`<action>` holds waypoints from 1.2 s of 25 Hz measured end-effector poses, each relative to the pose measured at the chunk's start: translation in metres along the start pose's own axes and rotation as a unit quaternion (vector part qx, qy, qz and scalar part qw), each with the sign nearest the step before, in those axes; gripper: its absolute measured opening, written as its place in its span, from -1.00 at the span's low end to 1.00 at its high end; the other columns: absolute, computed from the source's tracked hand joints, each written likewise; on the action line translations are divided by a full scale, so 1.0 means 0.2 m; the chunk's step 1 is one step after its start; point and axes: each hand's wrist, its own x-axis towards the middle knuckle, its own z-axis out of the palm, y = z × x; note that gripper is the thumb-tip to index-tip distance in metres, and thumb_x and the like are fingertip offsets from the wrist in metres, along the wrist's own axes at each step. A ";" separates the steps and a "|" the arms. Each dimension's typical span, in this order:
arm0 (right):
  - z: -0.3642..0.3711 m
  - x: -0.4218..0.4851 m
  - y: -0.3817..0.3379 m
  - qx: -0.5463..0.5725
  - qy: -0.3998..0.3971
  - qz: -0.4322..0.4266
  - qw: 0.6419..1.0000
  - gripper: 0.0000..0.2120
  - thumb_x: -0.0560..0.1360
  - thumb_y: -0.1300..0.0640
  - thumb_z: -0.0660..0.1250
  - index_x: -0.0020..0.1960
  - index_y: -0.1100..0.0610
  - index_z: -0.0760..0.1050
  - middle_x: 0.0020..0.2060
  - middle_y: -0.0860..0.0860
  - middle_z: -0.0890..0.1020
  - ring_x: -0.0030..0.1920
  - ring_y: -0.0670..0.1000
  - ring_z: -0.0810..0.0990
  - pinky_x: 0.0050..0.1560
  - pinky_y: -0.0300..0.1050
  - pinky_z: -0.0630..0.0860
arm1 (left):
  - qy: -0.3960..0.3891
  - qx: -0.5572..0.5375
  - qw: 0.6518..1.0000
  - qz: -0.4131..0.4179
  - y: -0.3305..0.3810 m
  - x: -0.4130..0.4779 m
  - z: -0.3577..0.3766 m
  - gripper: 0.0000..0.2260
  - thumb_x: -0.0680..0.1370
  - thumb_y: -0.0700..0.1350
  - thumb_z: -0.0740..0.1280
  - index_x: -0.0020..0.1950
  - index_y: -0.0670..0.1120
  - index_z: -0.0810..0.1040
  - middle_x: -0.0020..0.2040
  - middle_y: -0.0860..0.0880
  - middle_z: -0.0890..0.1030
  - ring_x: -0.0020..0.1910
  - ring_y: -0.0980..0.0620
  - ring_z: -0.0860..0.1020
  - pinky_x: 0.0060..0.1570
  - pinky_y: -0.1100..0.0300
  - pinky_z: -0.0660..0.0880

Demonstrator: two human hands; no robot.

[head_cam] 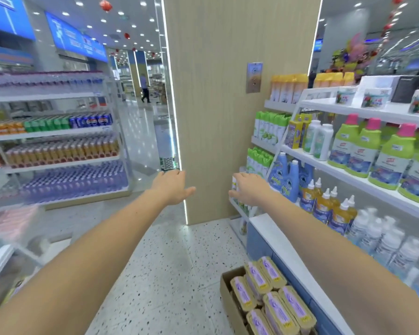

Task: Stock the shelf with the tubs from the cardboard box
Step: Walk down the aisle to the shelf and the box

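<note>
Both arms stretched forward, well above the box (229, 292); left hand (173, 187) has its grip spread, fingers straight, holding nothing; right hand (248, 188) also has a loose, spread grip, held in front of small bottles (235, 187) at the shelf end, cannot tell if it touches them; no tub in either hand.

Tubs (271, 286) sit packed in the box on the floor (167, 274), bottom right, just beside the base of the shelf (283, 240); looks full, so stocking seems barely begun.

Step in hand, as a guess: reach down for a first tub; best to bend to the box, take a top tub by its two long sides, lift straight up so neighbours don't drag; which shelf slot they go in is not clear, rows in view are full of bottles; set tubs flat, labels out, and push them back; mind knocking the bottles on the lower tier.
</note>
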 end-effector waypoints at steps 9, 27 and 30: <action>-0.06 0.78 0.54 -0.008 0.005 0.127 0.992 -0.49 0.55 -0.07 0.15 0.35 0.24 0.26 0.31 0.21 0.42 0.28 0.22 0.41 0.20 0.07 0.34 | 0.025 -0.015 0.992 0.125 0.21 1.17 0.00 -0.41 0.56 0.15 0.11 0.46 -0.21 0.17 0.47 -0.18 0.30 0.43 -0.14 0.29 0.41 -0.01 0.14; -0.02 0.72 0.90 -0.022 0.052 0.568 0.821 -0.42 0.54 -0.08 0.15 0.45 0.21 0.16 0.42 0.17 0.32 0.40 0.20 0.31 0.34 0.08 0.27 | 0.018 -0.084 0.851 0.519 0.89 2.21 0.14 -0.34 0.56 0.12 0.17 0.53 -0.18 0.01 0.42 -0.21 0.35 0.38 -0.20 0.34 0.30 -0.02 0.28; 0.06 0.63 0.85 -0.024 0.036 0.609 0.792 -0.43 0.55 -0.07 0.13 0.45 0.22 0.16 0.41 0.19 0.33 0.38 0.22 0.33 0.33 0.07 0.26 | 0.015 -0.105 0.827 0.552 0.96 2.15 0.25 -0.32 0.56 0.10 0.17 0.53 -0.18 -0.03 0.34 -0.24 0.43 0.31 -0.23 0.39 0.23 -0.02 0.31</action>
